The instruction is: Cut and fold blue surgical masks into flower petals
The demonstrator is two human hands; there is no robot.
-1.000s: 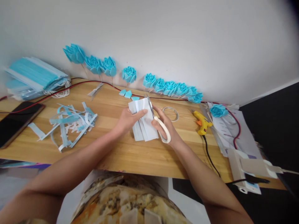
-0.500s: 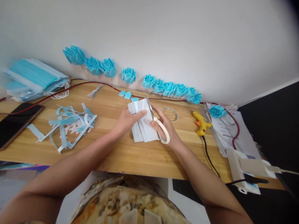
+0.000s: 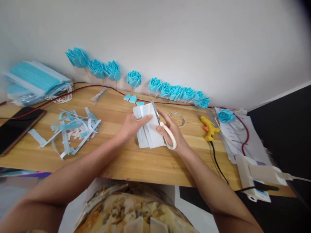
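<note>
My left hand (image 3: 134,124) grips a pleated white face mask piece (image 3: 152,134), thumb on top and the other fingers underneath. White-handled scissors (image 3: 170,135) are in my right hand (image 3: 173,129), their blades pointing away from me along the upper right side of the mask piece. Part of the blades is hidden by the sheet and my fingers. Just beyond the sheet lie several small blue cut pieces (image 3: 132,99). A roll of tape (image 3: 177,119) rests on the table right behind my right hand.
Several blue flowers (image 3: 134,79) on sticks lean along the wall. Blue face masks (image 3: 36,79), a phone (image 3: 19,126) and cut strips (image 3: 69,129) are at left. To the right are a yellow glue gun (image 3: 209,127), papers (image 3: 233,139), another blue flower (image 3: 225,115) and a power strip (image 3: 250,174).
</note>
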